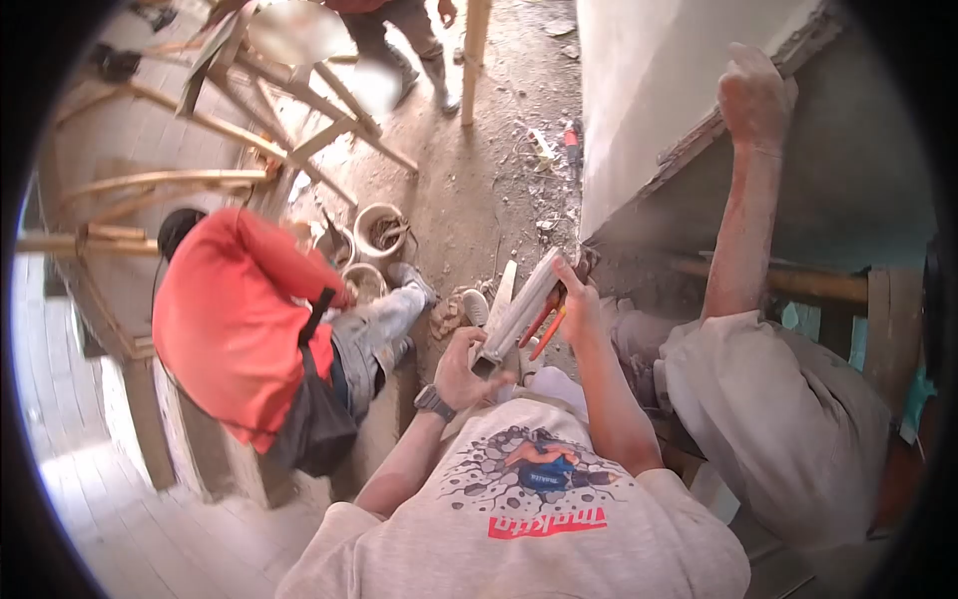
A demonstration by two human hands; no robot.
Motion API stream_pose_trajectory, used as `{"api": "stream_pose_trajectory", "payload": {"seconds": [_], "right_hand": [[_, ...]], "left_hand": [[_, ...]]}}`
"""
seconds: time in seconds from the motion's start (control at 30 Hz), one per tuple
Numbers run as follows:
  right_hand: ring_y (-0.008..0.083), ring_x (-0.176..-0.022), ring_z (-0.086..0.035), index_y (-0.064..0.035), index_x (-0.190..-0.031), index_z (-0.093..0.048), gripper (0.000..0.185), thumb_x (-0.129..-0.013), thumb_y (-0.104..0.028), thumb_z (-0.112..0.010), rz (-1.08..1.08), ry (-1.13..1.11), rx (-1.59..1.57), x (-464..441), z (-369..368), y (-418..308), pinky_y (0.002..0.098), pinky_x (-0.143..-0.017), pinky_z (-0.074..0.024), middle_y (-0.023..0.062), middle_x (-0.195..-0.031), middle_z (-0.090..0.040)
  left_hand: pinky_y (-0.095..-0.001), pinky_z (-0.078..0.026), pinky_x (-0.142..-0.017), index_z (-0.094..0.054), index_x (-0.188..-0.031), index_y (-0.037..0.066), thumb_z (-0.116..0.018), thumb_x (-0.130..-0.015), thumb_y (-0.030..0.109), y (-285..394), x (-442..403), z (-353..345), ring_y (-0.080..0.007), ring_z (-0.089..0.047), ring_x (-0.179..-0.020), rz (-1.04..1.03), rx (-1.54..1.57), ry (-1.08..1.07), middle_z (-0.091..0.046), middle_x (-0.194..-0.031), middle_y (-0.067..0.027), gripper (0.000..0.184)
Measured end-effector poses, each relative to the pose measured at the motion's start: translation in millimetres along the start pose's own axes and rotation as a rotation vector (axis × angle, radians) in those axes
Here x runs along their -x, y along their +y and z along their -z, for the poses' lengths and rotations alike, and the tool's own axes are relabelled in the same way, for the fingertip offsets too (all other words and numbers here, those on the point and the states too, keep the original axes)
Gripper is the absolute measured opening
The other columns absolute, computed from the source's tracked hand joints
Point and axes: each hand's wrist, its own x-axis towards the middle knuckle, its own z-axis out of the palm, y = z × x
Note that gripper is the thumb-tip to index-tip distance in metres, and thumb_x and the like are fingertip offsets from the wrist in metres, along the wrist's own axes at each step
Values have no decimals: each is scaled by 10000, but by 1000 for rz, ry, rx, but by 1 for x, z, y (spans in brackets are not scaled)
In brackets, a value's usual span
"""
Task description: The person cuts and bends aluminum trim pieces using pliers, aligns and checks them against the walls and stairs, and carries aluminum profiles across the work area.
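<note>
My left hand point(467, 371), with a dark watch on its wrist, has its fingers closed round the lower end of a long pale, dusty bar point(521, 302). A dark opening shows at that end. Higher up, my right hand point(579, 304) grips the red-orange handles of a tool point(542, 329), right beside the bar, and its fingertips reach the bar's upper end. The tool's head is hidden. Behind the bar, a thin pale strip point(505, 288) points away from me.
On the left, a co-worker in a red top point(235, 319) bends over buckets point(380, 229). Another person's raised fist point(755, 95) meets the wall edge at right. Wooden framing point(210, 120) fills the upper left. A further person point(399, 40) stands ahead; debris point(544, 150) litters the floor.
</note>
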Motion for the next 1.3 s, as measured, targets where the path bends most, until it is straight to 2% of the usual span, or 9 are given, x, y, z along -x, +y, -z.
{"api": "stream_pose_trajectory", "payload": {"seconds": [0.07, 0.3, 0.43, 0.6, 0.9, 0.93, 1.03, 1.13, 1.3], "right_hand": [[70, -593, -440, -131, -814, -634, 281, -796, -338, -823, 35, 13, 92, 24, 2, 4, 264, -557, -347, -51, -687, -523], [64, -585, -445, -94, -860, -637, 296, -810, -322, -819, -119, -288, 220, 72, 27, 37, 240, -547, -350, -44, -694, -541], [64, -590, -510, -76, -888, -645, 290, -859, -334, -774, -235, -339, 464, 92, 22, 33, 231, -512, -387, -25, -710, -574], [76, -616, -545, -6, -1228, -543, 450, -908, -274, -708, -169, -343, 700, 134, 38, 27, 233, -529, -429, 34, -839, -616], [56, -606, -491, -32, -884, -618, 169, -941, -191, -623, -415, -613, 898, 248, 108, 89, 247, -541, -391, -11, -666, -568], [124, -583, -546, -31, -951, -592, 174, -937, -202, -620, -389, -602, 991, 253, 111, 98, 300, -558, -436, 29, -673, -583], [260, -601, -624, -33, -1023, -552, 231, -908, -211, -642, 598, -567, 1464, 275, 83, 98, 386, -583, -482, 110, -696, -603], [374, -664, -652, -40, -1075, -525, 311, -874, -226, -673, 657, -552, 1330, 290, 42, 76, 457, -619, -504, 175, -749, -624], [373, -689, -654, -55, -1073, -547, 340, -826, -222, -711, 740, -549, 1608, 248, 43, 99, 477, -611, -501, 148, -792, -653]], "left_hand": [[-431, -405, -1047, -449, -1348, 34, -872, -624, 577, 6, 31, 2, -252, -543, -1208, 27, 66, -176, -555, -1278, -160, 999], [-406, -376, -1074, -374, -1453, 41, -623, -901, 575, 5, 24, -44, -226, -530, -1218, 257, 666, -111, -569, -1264, -119, 808], [-301, -516, -823, -445, -1377, 46, -549, -965, 533, -4, 27, -70, -143, -606, -1040, 291, 945, -185, -610, -1159, -83, 646], [-223, -496, -577, -522, -1235, 74, -510, -971, 564, -12, 80, -66, -77, -601, -703, 414, 1042, 89, -620, -874, -19, 556], [-236, -476, -545, -546, -1196, 89, -340, -866, 808, -28, 165, -60, -98, -562, -583, 496, 1262, 348, -583, -760, -9, 818], [-241, -479, -546, -548, -1193, 91, -345, -866, 807, -30, 175, -59, -102, -563, -582, 499, 1261, 366, -585, -765, -9, 813], [-254, -486, -543, -556, -1162, 98, -362, -863, 803, -35, 189, -61, -109, -574, -585, 480, 1328, 382, -596, -773, -15, 789], [-266, -495, -541, -568, -1106, 101, -386, -863, 794, -28, 192, -57, -114, -587, -596, 566, 1322, 384, -609, -780, -21, 757], [-298, -523, -564, -596, -974, 55, -435, -874, 765, -12, 189, -55, -159, -604, -607, 625, 1334, 378, -579, -730, -42, 735]]}}
